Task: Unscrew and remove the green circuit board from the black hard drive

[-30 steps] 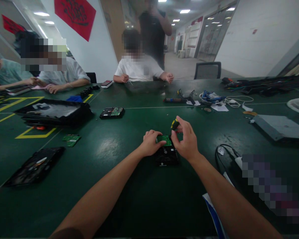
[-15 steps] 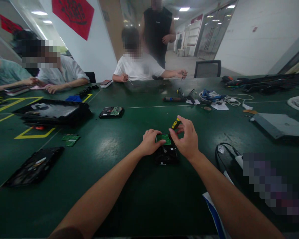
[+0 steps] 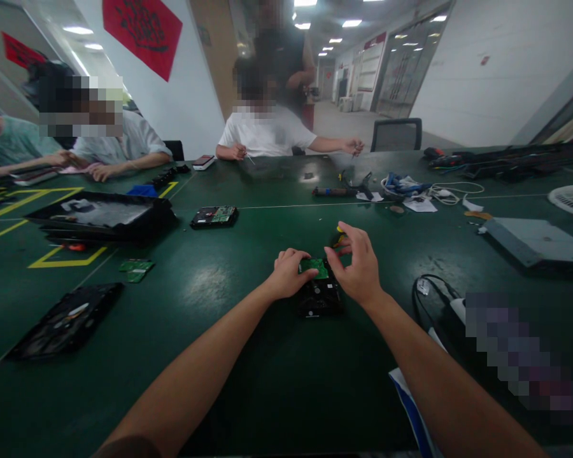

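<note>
A black hard drive (image 3: 319, 301) lies on the green table in front of me, its green circuit board (image 3: 321, 267) facing up at the far end. My left hand (image 3: 290, 273) grips the drive's left side, with the thumb across the board. In the fingers of my right hand (image 3: 359, 266) is a screwdriver with a yellow and black handle (image 3: 338, 238), held over the right edge of the drive. The handle is partly covered by my fingers. I cannot make out the screwdriver's tip or whether it touches a screw.
Another hard drive (image 3: 214, 216) lies further off, left of centre. Loose circuit boards (image 3: 137, 270), a black casing (image 3: 67, 321) and a black tray (image 3: 100, 213) are on the left. A metal case (image 3: 539, 240) and cables (image 3: 437, 286) are on the right. Co-workers (image 3: 267, 130) sit opposite.
The screwdriver handle has turned in my right fingers and shows less yellow. Both hands keep nearly the same place. The person standing at the back has moved left.
</note>
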`<state>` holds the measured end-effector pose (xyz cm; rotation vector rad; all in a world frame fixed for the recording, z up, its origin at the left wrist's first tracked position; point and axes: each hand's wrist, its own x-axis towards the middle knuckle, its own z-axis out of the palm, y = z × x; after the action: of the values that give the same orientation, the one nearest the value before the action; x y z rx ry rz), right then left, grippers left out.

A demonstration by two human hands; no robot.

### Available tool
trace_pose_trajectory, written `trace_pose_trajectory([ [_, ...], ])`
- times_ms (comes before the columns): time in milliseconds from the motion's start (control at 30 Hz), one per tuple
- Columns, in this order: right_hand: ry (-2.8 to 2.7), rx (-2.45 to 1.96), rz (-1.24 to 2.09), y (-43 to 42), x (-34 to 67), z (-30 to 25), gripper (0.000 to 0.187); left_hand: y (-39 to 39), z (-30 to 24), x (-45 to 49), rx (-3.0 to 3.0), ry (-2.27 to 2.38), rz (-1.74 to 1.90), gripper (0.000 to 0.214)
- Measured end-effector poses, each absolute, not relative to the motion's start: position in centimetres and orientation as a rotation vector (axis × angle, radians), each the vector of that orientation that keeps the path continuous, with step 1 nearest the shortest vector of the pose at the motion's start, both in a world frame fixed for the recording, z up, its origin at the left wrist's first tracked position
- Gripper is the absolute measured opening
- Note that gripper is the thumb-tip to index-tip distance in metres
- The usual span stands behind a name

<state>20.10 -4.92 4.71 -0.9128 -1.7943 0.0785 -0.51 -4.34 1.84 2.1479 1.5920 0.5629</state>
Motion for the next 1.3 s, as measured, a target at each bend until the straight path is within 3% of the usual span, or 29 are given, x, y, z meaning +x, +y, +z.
trace_pose_trajectory([
  [700,-1.817,-0.909,0.062,-4.96,20.05,4.64,0.068,-4.38,1.92,-0.47,2.149,1.591,0.575,0.051],
  [1300,-1.791,-0.901,0.086,-5.01,20.09,4.67,0.063,-4.3,1.69,-0.53,2.164,1.603,0.563,0.051],
])
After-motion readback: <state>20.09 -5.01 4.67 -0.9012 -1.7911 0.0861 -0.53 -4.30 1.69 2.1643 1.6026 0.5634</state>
